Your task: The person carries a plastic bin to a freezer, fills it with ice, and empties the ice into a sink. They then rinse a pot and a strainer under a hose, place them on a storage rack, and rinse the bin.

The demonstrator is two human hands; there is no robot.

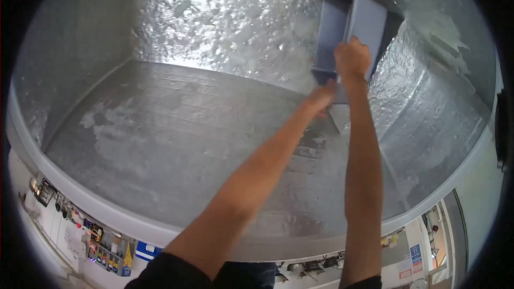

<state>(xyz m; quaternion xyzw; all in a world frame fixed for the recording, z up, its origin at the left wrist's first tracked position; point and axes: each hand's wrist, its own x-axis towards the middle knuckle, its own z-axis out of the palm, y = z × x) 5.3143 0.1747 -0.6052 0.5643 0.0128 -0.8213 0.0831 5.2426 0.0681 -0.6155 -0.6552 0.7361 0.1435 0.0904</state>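
A grey rectangular plastic bin (369,18) stands tilted in the far right part of a metal-lined chest, its open side facing left. My right hand (353,60) is closed in a fist over the bin's near rim. Lower and to the left, my left hand (321,99) grips the bin's near bottom corner; it is slightly blurred and its fingertips are partly hidden. Both arms reach in over the chest's near edge.
The chest's metal lining (198,128) is dented and shiny, with frosty, wet-looking patches. A pale rim (123,211) curves along the near side. Beyond it, a basket of small items (110,257), a blue box (144,250) and several pans (305,266) show.
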